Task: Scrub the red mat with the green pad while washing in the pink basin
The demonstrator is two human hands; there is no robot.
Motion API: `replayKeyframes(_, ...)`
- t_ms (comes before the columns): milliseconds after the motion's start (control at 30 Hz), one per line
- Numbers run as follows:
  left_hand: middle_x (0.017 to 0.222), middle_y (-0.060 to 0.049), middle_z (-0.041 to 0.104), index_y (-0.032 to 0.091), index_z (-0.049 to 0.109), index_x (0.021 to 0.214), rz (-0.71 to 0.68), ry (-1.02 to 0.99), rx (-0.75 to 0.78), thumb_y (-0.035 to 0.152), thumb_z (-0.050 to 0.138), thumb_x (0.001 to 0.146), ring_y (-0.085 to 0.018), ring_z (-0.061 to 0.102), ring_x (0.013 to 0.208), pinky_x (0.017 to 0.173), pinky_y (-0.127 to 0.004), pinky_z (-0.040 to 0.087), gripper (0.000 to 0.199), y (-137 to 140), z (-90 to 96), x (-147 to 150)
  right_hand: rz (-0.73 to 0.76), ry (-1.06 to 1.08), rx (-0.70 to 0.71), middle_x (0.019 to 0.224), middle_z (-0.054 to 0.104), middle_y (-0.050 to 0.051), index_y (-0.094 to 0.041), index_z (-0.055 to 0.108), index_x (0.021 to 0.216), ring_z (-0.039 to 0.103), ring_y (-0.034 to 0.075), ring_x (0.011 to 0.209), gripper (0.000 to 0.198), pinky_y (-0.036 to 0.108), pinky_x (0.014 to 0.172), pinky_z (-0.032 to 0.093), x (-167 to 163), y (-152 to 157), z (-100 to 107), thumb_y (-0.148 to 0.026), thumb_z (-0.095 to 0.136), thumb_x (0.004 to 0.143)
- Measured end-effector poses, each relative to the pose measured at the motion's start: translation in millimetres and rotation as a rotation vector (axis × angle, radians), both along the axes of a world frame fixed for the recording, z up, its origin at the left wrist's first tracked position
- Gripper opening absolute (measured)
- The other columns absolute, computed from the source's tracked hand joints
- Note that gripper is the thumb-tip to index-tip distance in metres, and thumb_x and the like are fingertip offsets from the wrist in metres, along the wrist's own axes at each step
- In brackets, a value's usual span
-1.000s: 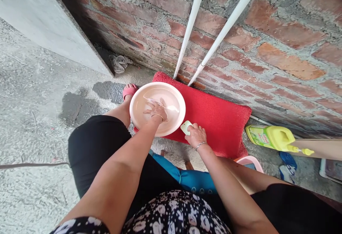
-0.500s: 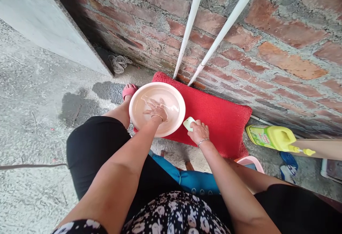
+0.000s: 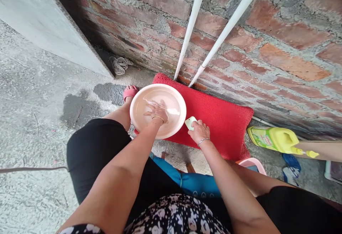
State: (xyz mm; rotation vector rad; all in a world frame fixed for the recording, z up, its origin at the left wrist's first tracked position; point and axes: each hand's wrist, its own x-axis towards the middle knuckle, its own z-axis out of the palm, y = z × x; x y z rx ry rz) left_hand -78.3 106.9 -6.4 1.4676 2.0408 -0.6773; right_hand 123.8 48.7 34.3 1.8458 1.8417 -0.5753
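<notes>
Bar (image 3: 190, 123), pinched by the right hand (image 3: 200, 131), is just right of the basin (image 3: 180, 100), mid-frame. Left hand (image 3: 158, 112) spreads inside, underwater.

Household utility corner; brick wall (image 3: 283, 27), concrete floor (image 3: 32, 102), water basin (image 3: 139, 116), slippers (image 3: 291, 168)

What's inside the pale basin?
Basin holds water and the left grip, fingers spread. Whatever lies directly beneath that grip is covered; can't tell.
</notes>
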Motion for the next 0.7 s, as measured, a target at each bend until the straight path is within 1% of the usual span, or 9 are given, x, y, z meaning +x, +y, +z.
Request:
replayKeyframes(100,0.170,-0.024,-0.007,0.031,-0.008,0.164,0.012,-0.013,0.010,0.046,0.086,0.061,-0.061,0.000,0.149,0.099,-0.082,0.036,0.140,0,1.3,0,0.038,0.069,0.058,0.125,0.056,0.011,-0.025,0.064,0.116,0.057,0.027,0.114,0.030,0.037,0.092,0.039,-17,13,-4,-0.037,0.061,0.089)
replayKeyframes(200,0.170,-0.024,-0.007,0.030,-0.008,0.164,0.012,-0.009,0.006,0.046,0.085,0.062,-0.060,0.000,0.149,0.099,-0.082,0.035,0.139,0,4.1,0,0.035,0.089,0.033,0.127,0.055,0.011,-0.024,0.063,0.119,0.056,0.028,0.116,0.033,0.037,0.094,0.039,-22,21,-10,-0.039,0.060,0.090)
replayKeyframes(267,0.170,-0.025,-0.005,0.030,-0.009,0.164,0.008,-0.006,-0.004,0.047,0.085,0.062,-0.059,0.002,0.150,0.099,-0.081,0.036,0.139,0,6.3,0,0.009,0.071,-0.016,0.128,0.054,0.011,-0.025,0.062,0.122,0.057,0.027,0.116,0.034,0.037,0.092,0.041,-14,21,-10,-0.038,0.061,0.090)
replayKeyframes(367,0.170,-0.025,-0.004,0.031,-0.010,0.163,0.007,-0.002,-0.008,0.047,0.086,0.061,-0.058,0.002,0.150,0.099,-0.080,0.037,0.142,0,7.2,1,-0.045,-0.014,-0.066,0.128,0.055,0.011,-0.024,0.062,0.123,0.058,0.026,0.114,0.036,0.037,0.090,0.042,5,18,-2,-0.035,0.062,0.088)
replayKeyframes(467,0.170,-0.025,-0.004,0.032,-0.010,0.163,0.017,-0.004,0.007,0.047,0.087,0.060,-0.059,0.002,0.150,0.098,-0.082,0.036,0.142,0,3.8,0,-0.074,-0.045,-0.047,0.124,0.055,0.011,-0.024,0.064,0.120,0.059,0.027,0.113,0.036,0.038,0.090,0.042,13,18,3,-0.035,0.063,0.086)
replayKeyframes(600,0.171,-0.020,-0.004,0.036,-0.008,0.163,0.037,-0.003,0.018,0.047,0.087,0.059,-0.058,0.000,0.151,0.100,-0.082,0.035,0.142,0,-0.6,0,-0.058,0.061,0.036,0.123,0.055,0.008,-0.028,0.064,0.116,0.058,0.026,0.112,0.030,0.037,0.091,0.042,-4,28,-5,-0.037,0.062,0.087)
replayKeyframes(700,0.171,-0.021,-0.004,0.034,-0.002,0.165,0.025,0.003,0.013,0.047,0.087,0.058,-0.058,0.001,0.151,0.100,-0.082,0.036,0.139,1,0.5,0,-0.068,0.108,0.025,0.124,0.055,0.008,-0.028,0.063,0.118,0.058,0.025,0.113,0.031,0.037,0.091,0.042,-12,33,-13,-0.040,0.061,0.089)
